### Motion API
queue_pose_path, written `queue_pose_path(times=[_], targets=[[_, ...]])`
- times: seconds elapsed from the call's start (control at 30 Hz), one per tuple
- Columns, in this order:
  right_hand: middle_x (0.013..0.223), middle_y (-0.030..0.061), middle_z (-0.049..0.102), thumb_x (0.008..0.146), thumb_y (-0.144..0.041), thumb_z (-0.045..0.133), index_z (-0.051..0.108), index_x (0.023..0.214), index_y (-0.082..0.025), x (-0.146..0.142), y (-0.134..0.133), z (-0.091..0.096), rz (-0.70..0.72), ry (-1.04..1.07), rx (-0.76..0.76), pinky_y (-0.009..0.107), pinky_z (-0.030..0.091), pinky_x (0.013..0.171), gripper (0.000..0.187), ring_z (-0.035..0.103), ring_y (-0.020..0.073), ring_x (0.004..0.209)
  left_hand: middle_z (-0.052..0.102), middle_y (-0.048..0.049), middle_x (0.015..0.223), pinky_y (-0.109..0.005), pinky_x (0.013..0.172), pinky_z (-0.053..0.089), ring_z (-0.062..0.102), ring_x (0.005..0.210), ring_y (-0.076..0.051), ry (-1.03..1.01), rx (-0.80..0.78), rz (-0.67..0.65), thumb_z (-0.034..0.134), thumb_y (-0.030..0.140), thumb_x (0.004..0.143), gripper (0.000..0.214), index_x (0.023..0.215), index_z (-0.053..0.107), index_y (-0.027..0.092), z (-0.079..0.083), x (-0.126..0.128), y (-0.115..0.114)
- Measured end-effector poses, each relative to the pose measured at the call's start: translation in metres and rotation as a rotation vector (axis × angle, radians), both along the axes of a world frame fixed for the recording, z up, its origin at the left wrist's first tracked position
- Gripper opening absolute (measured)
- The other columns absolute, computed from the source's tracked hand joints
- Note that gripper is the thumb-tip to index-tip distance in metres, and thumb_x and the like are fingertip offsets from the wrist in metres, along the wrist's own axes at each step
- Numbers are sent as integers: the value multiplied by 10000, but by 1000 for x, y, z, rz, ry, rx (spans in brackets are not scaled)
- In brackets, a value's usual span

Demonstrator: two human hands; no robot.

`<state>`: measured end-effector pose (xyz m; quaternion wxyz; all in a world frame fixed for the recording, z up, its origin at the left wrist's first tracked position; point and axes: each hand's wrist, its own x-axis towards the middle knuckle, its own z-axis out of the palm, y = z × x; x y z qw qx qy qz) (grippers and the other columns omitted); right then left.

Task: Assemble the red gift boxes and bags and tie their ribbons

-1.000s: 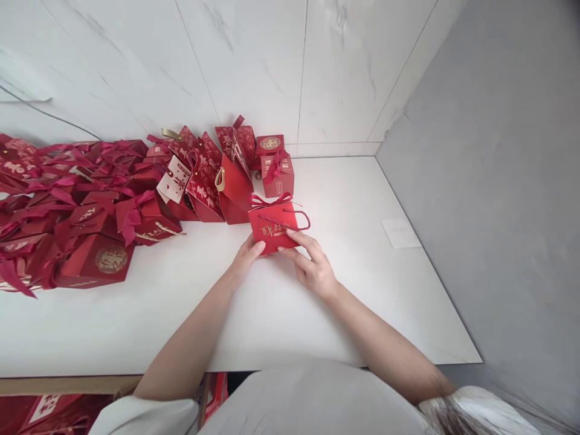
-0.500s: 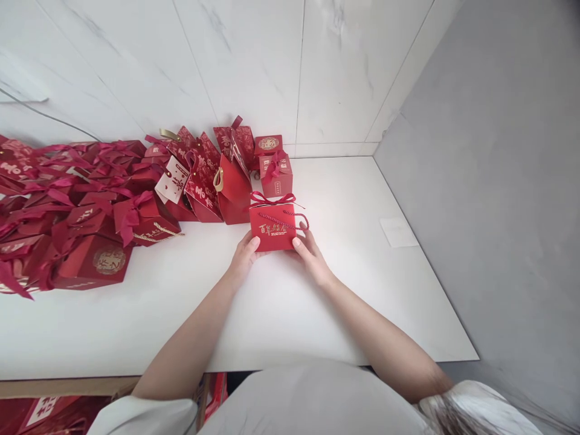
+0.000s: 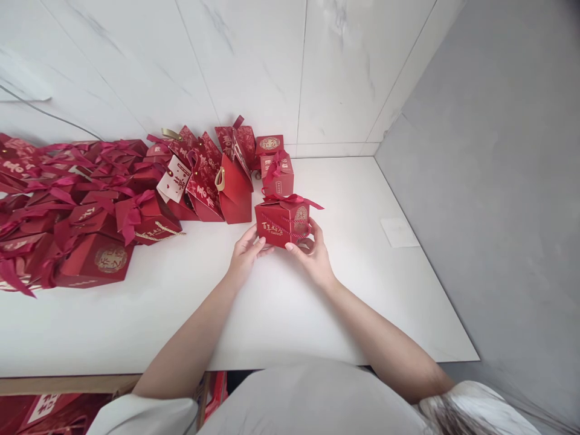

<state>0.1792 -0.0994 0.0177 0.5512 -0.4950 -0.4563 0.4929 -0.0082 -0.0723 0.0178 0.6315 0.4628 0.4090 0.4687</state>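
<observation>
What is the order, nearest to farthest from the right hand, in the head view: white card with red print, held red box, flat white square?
1. Held red box: touching the right hand.
2. Flat white square: off to its right.
3. White card: well left, farther back.
</observation>
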Motion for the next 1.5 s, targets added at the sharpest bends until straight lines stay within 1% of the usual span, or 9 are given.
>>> queue_pose_path(times=[0.13,0.23,0.43,0.57,0.77,1.0,1.2,1.37,1.5], targets=[[1496,173,346,666,-557,830,280,1504,-277,0,1,-2,-59,-70,103,434,608,865,1040,600,260,1112,209,-82,1649,-448,986,557,641,1179,-290,17,164,-45,772,385,800,877,1530,286,406,-2,6,-3],[1457,166,400,736,-531,791,354,1464,-277,1,0,-4,-51,-142,180,427,614,822,886,613,250,1067,90,-75,1672,-438,957,578,610,1220,-312,18,217,-87,849,328,714,1096,1550,151,454,-4,9,-3],[1317,106,542,899,-460,639,498,1368,-287,4,-3,-1,-71,-217,255,377,614,776,519,650,197,951,427,-148,1527,-483,1021,539,495,1339,-386,37,91,-43,841,425,703,925,1488,375,273,-2,3,3],[1256,100,576,936,-436,586,545,1343,-271,6,-3,2,-90,-266,283,358,605,783,441,650,186,948,455,-138,1515,-547,1007,528,527,1307,-399,5,-26,-96,742,546,778,796,1456,417,284,-6,-1,4],[1195,92,599,952,-401,568,579,1316,-265,7,-4,5,-113,-293,339,347,599,768,389,648,158,856,501,-134,1484,-563,979,523,564,1265,-395,-24,-37,-70,654,601,831,672,1387,487,263,-10,-2,3],[1146,84,599,952,-372,570,573,1315,-249,6,-4,5,-111,-289,342,334,596,723,383,644,140,780,563,-150,1421,-503,919,549,606,1215,-374,0,-55,-46,661,598,824,672,1360,491,229,-6,-2,4],[1178,87,582,965,-375,552,558,1335,-271,8,-6,6,-97,-341,378,354,597,751,384,630,145,797,726,-162,1144,-424,822,561,734,921,-309,-1,-114,-78,641,638,810,680,1294,542,170,-3,-2,4],[1278,99,509,922,-403,630,397,1483,-340,5,-7,2,-42,-449,464,358,601,697,611,601,152,801,761,-173,959,-378,737,556,738,822,-303,-32,-188,-108,505,727,830,704,1107,654,97,0,-4,6],[1289,94,520,915,-357,645,380,1496,-375,6,-7,1,-119,-594,546,416,586,849,639,575,244,1111,761,-164,901,-400,727,553,727,774,-300,-57,-157,-122,413,810,816,798,1090,670,105,-3,-6,7]])
